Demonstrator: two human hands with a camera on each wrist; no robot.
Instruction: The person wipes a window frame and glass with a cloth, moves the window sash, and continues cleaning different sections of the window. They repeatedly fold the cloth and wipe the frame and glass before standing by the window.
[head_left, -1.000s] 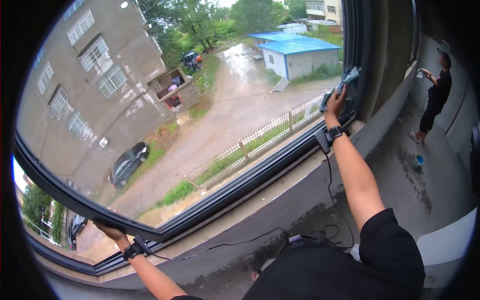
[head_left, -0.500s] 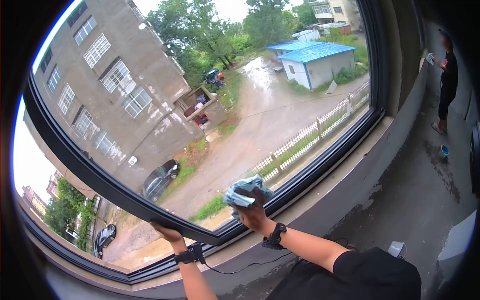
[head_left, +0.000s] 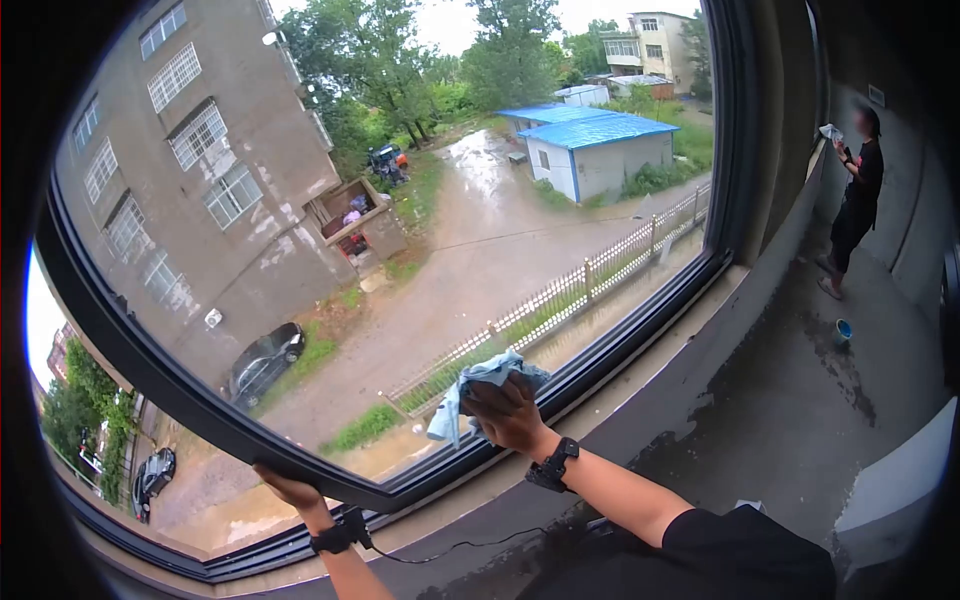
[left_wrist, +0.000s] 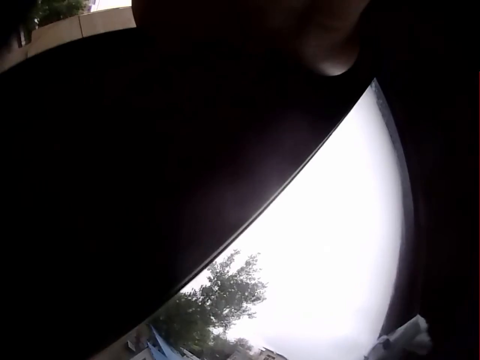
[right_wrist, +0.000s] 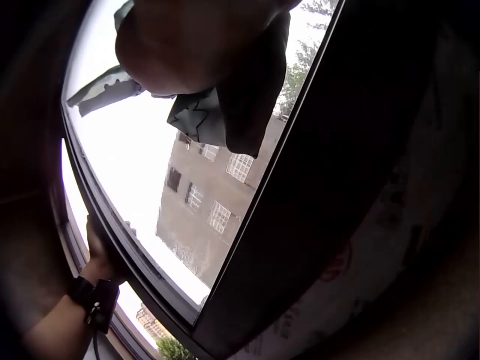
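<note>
Pale blue cloth [head_left: 488, 370] sits bunched in the right hand [head_left: 512, 415], and on my feed it overlaps the low part of the glass [head_left: 430, 280], just above the dark lower rail [head_left: 610, 360]. The fingers bend over it and grip the bundle, while loose corners spill out to the side; I judge that gathering it keeps a thick, soft wad between skin and pane. Whether it touches the glass, I cannot tell.

Over on the left, the left hand [head_left: 290, 488] rests against the outer edge of the frame [head_left: 200, 400], near its bottom corner. I read that as steadying, a counterhold while the other arm reaches across. Its fingers look close together, but whether they curl round the edge I cannot tell, since my left wrist view is mostly dark.

For room, I see a broad run of pane upward and rightward from the cloth, ending at the right upright [head_left: 735, 140]. Downward there is little: rail, then the pale sill [head_left: 650, 345]. Past the left hand, the outdoors shows beyond the frame's edge. A thin cable [head_left: 452, 547] trails from the left wrist band [head_left: 333, 533] below the sill, and I would mind its slack. Another person [head_left: 858, 190] stands well apart.
</note>
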